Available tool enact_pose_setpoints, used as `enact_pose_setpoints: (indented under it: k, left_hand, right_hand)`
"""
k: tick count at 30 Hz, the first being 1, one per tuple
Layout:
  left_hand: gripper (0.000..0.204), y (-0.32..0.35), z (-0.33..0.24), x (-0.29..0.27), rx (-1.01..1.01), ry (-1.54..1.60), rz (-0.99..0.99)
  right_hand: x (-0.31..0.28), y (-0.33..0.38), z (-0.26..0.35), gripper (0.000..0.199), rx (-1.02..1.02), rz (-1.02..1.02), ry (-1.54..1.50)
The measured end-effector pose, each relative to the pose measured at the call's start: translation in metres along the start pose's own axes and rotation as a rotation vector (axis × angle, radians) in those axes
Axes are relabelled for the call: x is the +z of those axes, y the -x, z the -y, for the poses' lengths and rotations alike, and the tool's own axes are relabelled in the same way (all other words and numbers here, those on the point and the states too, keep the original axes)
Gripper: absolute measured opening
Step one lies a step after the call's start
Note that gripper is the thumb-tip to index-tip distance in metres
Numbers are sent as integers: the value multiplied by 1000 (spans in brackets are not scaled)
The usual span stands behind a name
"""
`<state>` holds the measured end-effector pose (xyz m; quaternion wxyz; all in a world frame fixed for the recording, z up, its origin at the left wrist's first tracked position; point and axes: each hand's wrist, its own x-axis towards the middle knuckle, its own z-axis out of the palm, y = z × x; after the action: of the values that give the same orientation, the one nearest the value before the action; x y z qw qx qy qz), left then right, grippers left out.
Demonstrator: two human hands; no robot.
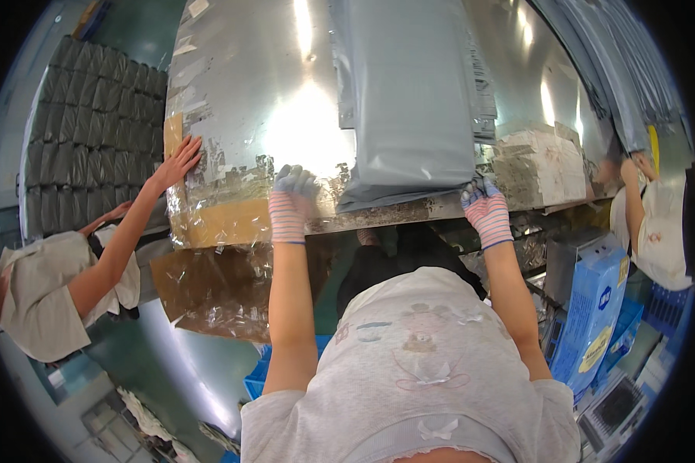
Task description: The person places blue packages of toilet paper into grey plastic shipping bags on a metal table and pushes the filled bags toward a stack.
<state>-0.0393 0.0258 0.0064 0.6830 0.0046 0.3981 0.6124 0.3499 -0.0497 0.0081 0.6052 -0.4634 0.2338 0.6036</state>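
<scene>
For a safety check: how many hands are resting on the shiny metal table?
3. The gloved left hand and gloved right hand at the grey bag stack; a co-worker's bare hand at the table's left edge. Others may be hidden.

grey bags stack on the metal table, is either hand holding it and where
The right hand pinches the near right corner of the grey bags stack. The left hand rests on the metal table beside it, holding nothing.

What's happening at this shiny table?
A person in striped gloves stands at a metal table with a stack of grey plastic bags. The right hand grips the stack's near corner; the left hand rests on the table edge beside it. On the left, a co-worker's bare hand presses on the taped table corner.
</scene>
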Motion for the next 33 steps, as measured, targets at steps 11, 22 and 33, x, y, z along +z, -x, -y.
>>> enact_pose_setpoints:
  k: [11,22,33]
  left_hand:
    - [42,92,38,0,-610,-92,-141]
    - [16,90,49,30,-381,13,-219]
    - [21,10,55,75,-154,-318,54]
  right_hand:
    - [12,-23,15,13,-11,-143,255]
    - [36,-18,32,14,103,-43,350]
    - [27,-33,27,29,-277,108,796]
